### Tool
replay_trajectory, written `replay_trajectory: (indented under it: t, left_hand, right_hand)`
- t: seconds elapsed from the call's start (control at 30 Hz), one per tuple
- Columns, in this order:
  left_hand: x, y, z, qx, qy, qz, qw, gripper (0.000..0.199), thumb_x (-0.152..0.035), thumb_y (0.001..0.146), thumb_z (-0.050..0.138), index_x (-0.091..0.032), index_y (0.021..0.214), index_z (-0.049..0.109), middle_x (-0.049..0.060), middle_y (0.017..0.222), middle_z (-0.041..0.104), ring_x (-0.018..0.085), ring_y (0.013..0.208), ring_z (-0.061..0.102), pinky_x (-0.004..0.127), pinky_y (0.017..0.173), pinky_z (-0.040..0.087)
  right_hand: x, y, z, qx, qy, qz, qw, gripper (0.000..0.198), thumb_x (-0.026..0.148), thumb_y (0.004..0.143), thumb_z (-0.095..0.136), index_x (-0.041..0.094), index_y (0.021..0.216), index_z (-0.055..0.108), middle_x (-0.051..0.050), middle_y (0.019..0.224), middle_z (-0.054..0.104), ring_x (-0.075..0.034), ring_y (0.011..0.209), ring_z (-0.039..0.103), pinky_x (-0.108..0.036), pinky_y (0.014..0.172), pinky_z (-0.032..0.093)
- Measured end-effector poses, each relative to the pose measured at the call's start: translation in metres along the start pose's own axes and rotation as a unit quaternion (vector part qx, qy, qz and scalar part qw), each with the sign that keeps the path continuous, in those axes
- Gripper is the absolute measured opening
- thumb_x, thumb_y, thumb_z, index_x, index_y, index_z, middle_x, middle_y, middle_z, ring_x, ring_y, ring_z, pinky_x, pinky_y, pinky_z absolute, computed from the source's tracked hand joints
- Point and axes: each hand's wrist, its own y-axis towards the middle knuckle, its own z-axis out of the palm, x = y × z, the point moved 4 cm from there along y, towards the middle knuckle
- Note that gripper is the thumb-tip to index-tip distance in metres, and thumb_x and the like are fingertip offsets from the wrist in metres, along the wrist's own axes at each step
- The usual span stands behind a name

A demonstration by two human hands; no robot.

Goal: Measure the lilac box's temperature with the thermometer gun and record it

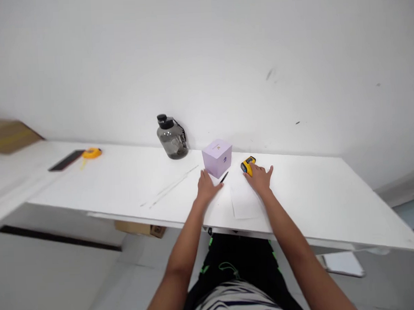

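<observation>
My left hand (207,188) rests on the white table with its fingers stretched and its thumb apart, holding nothing. Its fingertips are by the lower front corner of a lilac box (217,158); I cannot tell if they touch it. A dark pen (224,177) lies just beyond the left thumb, in front of the box. To the right, my right hand (259,178) has its thumb and fingers around the near end of a yellow and black handheld laser distance meter (248,164), its little finger spread out. A sheet of white paper (244,203) lies below that hand.
A grey translucent water jug (173,139) stands left of the box near the wall. Farther left are an orange tape measure (92,153) and a dark flat strip (67,160). A cardboard box (10,135) sits at far left. The white table (308,191) has its front edge before me.
</observation>
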Motion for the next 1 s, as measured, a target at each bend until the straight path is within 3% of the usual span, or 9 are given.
replay_trajectory:
  t: [0.13,0.23,0.37,0.47,0.53,0.67,0.83,0.9,1.0]
  left_hand:
    - [-0.001,-0.044,-0.011,0.045,0.166,0.037,0.984,0.034,-0.041,0.095,0.056,-0.022,0.119,0.07,0.013,0.146,0.064,0.036,0.135,0.058,0.059,0.122,0.03]
    - [-0.01,-0.059,-0.02,-0.009,0.201,0.069,0.977,0.027,-0.028,0.096,0.051,-0.022,0.097,0.077,0.013,0.116,0.077,0.034,0.115,0.069,0.058,0.119,0.033]
    - [-0.027,-0.062,-0.026,-0.056,0.083,0.082,0.992,0.02,-0.028,0.092,0.058,-0.023,0.091,0.077,0.01,0.106,0.08,0.032,0.106,0.072,0.055,0.113,0.043]
    - [-0.043,-0.068,-0.027,-0.055,-0.053,0.135,0.988,0.015,-0.031,0.091,0.062,-0.025,0.09,0.075,0.005,0.102,0.08,0.026,0.1,0.074,0.046,0.102,0.053]
    - [-0.05,-0.075,-0.024,-0.036,-0.115,0.184,0.976,0.017,-0.035,0.094,0.061,-0.025,0.09,0.075,0.004,0.1,0.08,0.023,0.098,0.074,0.042,0.1,0.054]
    - [-0.044,-0.08,-0.009,0.03,-0.103,0.223,0.969,0.034,-0.045,0.099,0.053,-0.024,0.119,0.071,0.008,0.125,0.075,0.025,0.122,0.067,0.043,0.111,0.05]
    - [-0.024,-0.075,0.021,0.102,0.066,0.163,0.979,0.076,-0.064,0.087,0.065,-0.026,0.151,0.051,0.015,0.169,0.036,0.038,0.16,0.026,0.063,0.129,0.017]
    - [-0.022,-0.075,0.028,0.122,0.079,0.15,0.978,0.078,-0.068,0.086,0.063,-0.03,0.153,0.049,0.012,0.171,0.032,0.037,0.161,0.023,0.062,0.13,0.013]
    - [-0.024,-0.074,0.028,0.125,0.076,0.156,0.977,0.077,-0.069,0.086,0.063,-0.034,0.153,0.047,0.009,0.172,0.031,0.035,0.162,0.02,0.06,0.131,0.009]
  right_hand:
    - [0.007,-0.002,-0.007,-0.005,-0.012,-0.028,1.0,0.061,0.044,0.1,0.045,0.013,0.153,0.045,-0.021,0.154,0.055,-0.038,0.14,0.048,-0.07,0.123,0.003]
    - [0.017,-0.013,-0.023,-0.037,-0.049,-0.032,0.998,0.068,0.036,0.095,0.056,0.011,0.157,0.04,-0.025,0.163,0.04,-0.043,0.152,0.03,-0.072,0.121,0.006]
    - [0.052,-0.043,-0.036,-0.02,-0.075,-0.184,0.98,0.069,0.017,0.095,0.048,0.021,0.163,0.032,-0.018,0.139,0.065,-0.034,0.129,0.057,-0.058,0.117,0.027]
    - [0.064,-0.054,-0.036,0.049,-0.043,-0.207,0.976,0.052,0.016,0.095,0.05,0.017,0.147,0.054,-0.018,0.111,0.075,-0.03,0.101,0.068,-0.044,0.098,0.042]
    - [0.064,-0.053,-0.036,0.051,-0.024,-0.186,0.981,0.033,0.024,0.099,0.049,0.014,0.122,0.07,-0.018,0.1,0.077,-0.029,0.093,0.069,-0.039,0.087,0.043]
    - [0.055,-0.049,-0.029,0.006,0.05,-0.178,0.983,0.05,0.043,0.106,0.035,0.016,0.089,0.074,-0.013,0.082,0.075,-0.024,0.079,0.069,-0.034,0.076,0.045]
    - [0.039,-0.054,-0.006,-0.004,0.332,-0.153,0.931,0.04,0.042,0.102,0.038,0.021,0.117,0.069,-0.007,0.097,0.079,-0.02,0.085,0.071,-0.032,0.081,0.053]
    - [0.036,-0.056,0.001,0.037,0.388,-0.137,0.911,0.042,0.04,0.1,0.041,0.021,0.13,0.062,-0.007,0.11,0.079,-0.02,0.091,0.072,-0.034,0.086,0.055]
    - [0.035,-0.057,0.001,0.055,0.435,-0.15,0.886,0.038,0.042,0.093,0.052,0.02,0.121,0.065,-0.009,0.114,0.077,-0.022,0.1,0.071,-0.036,0.091,0.053]
